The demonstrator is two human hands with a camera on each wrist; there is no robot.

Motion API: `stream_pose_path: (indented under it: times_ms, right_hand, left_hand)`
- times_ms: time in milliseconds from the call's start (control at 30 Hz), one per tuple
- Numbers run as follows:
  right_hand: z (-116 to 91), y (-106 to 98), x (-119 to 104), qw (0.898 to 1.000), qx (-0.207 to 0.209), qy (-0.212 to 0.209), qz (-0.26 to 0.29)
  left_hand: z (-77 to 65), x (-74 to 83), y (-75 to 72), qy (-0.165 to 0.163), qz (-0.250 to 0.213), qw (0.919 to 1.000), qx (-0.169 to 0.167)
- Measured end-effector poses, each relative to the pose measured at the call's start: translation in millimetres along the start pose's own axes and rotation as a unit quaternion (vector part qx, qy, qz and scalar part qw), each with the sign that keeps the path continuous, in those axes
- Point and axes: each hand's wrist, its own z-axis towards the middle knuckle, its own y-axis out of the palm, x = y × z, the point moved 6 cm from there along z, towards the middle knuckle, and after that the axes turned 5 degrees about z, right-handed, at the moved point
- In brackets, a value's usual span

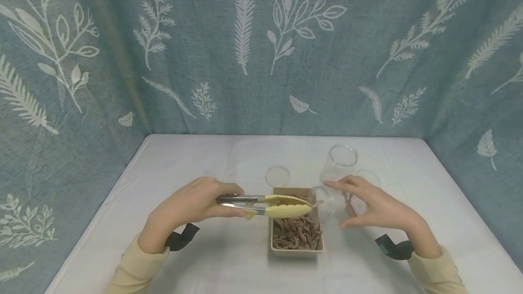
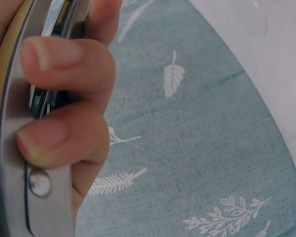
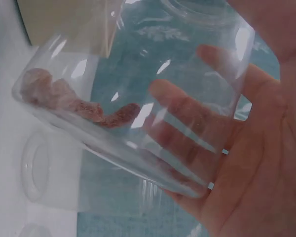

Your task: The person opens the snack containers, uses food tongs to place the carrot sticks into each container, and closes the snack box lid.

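Observation:
My left hand (image 1: 196, 204) grips metal tongs (image 1: 288, 208) with yellow scalloped heads, held sideways above a beige rectangular box (image 1: 297, 253). Brown dried strips (image 1: 298, 235) that look like jerky fill that box. On the other side, my right hand (image 1: 373, 205) holds a clear jar (image 3: 167, 54) tipped on its side, its mouth facing the tongs. A few strips (image 3: 64, 96) lie inside the jar. One strip (image 1: 317, 203) shows where the tong tips meet the jar's mouth; whether the tips pinch it I cannot tell. Fingers and handles fill the left wrist view.
Behind my right hand stands another clear jar (image 1: 342, 164). A clear round lid (image 1: 278, 177) lies behind the box, and a second clear disc (image 1: 368, 178) is partly hidden by my right hand. A patterned curtain (image 1: 261, 58) borders the white table (image 1: 212, 262).

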Motion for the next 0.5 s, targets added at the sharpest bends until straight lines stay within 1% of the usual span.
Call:
stream_pose_path:
  times_ms: [133,367,500]
  right_hand:
    - [2,4,-4,1.000,0.005,-0.007,0.001]
    - [6,11,-13,0.999,0.005,-0.038,0.001]
    - [8,12,-15,0.999,0.008,-0.037,-0.006]
  left_hand:
    - [4.0,1.7,0.7,0.002,0.008,0.9999,0.007]
    - [10.8,6.2,1.7,0.001,0.015,0.9999,0.006]
    - [14.3,8.2,2.5,0.006,0.015,0.9998,0.007]
